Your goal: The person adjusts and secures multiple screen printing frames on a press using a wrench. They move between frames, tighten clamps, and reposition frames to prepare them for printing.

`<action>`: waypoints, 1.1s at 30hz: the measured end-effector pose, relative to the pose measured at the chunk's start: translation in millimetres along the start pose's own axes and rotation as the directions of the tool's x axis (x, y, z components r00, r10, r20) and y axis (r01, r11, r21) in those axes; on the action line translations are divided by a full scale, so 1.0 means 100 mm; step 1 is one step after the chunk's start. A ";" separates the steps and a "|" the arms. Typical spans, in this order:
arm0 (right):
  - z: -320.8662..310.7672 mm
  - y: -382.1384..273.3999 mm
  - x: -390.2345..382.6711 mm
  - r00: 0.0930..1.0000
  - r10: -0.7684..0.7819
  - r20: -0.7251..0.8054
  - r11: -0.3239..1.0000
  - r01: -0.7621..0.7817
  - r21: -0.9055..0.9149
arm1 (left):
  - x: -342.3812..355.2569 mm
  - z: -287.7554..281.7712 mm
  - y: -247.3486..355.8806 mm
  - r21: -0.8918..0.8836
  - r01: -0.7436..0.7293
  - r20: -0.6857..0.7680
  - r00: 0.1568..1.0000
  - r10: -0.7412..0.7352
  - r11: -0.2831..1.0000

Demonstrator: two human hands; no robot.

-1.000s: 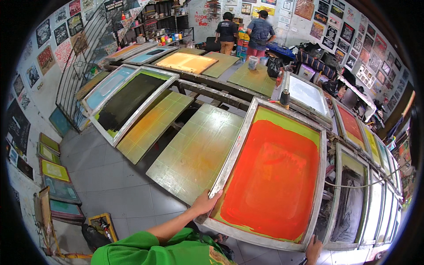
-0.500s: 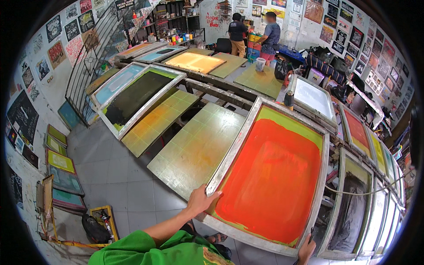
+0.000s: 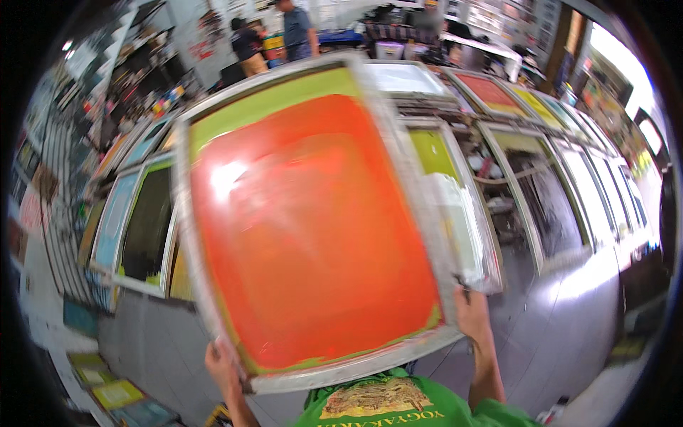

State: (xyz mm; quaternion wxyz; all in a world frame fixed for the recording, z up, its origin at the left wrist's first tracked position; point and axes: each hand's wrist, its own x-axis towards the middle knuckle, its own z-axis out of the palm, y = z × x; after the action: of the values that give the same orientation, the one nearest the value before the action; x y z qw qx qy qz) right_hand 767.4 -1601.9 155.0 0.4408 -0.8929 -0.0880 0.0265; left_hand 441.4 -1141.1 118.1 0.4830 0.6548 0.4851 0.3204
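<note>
A large silkscreen frame (image 3: pixel 388 356) with a light rim, spread with red-orange ink (image 3: pixel 313 235) over a yellow-green mesh, is lifted in front of me, tilted and blurred by motion. My left hand (image 3: pixel 222 366) grips its lower left side, fingers wrapped round the rim. My right hand (image 3: pixel 471 320) grips its lower right side, next to a small dark piece whose shape I cannot make out. Behind the frame's right edge is another screen (image 3: pixel 459 213) with yellow-green and white on it.
Rows of screens (image 3: pixel 142 228) line the stations on both sides, with more screens (image 3: pixel 114 391) at the lower left on the tiled floor (image 3: pixel 526 356). A railing (image 3: pixel 53 213) stands left. Two people (image 3: pixel 299 39) stand at the back, near shelving (image 3: pixel 160 71) and a blue-covered table (image 3: pixel 338 35).
The red screen has risen off its place and moved left and up in both my hands. My view has turned to the right, and a white-coated screen has come into sight behind it.
</note>
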 end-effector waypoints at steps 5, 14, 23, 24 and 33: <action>1.24 -1.18 -0.62 0.913 -0.102 0.395 0.994 0.082 0.066 | -0.27 -2.10 -0.48 0.164 -0.063 -0.232 0.968 0.101 0.984; 3.05 -2.51 -1.88 0.612 -0.365 0.702 0.926 0.319 0.203 | -0.80 -3.72 -0.84 -0.074 0.311 -0.496 0.813 -0.305 0.948; 4.57 -3.58 -2.41 0.428 -0.476 0.768 0.856 0.426 0.294 | -0.15 -4.97 -1.41 -0.228 0.319 -0.547 0.740 -0.392 0.920; 4.74 -3.74 -2.43 0.415 -0.445 0.794 0.867 0.422 0.265 | -0.06 -5.12 -1.47 -0.249 0.315 -0.561 0.724 -0.402 0.916; 6.44 -5.72 -2.59 0.413 -0.483 0.772 0.840 0.468 0.275 | 1.03 -6.59 -1.69 -0.418 0.239 -0.689 0.546 -0.477 0.877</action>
State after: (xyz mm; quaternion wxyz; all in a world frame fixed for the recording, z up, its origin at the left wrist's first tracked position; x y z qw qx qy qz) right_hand 355.6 -803.8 207.5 0.3445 -0.7099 -0.5298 0.3110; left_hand -166.1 -821.4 169.7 0.3676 0.2640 0.7192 0.5271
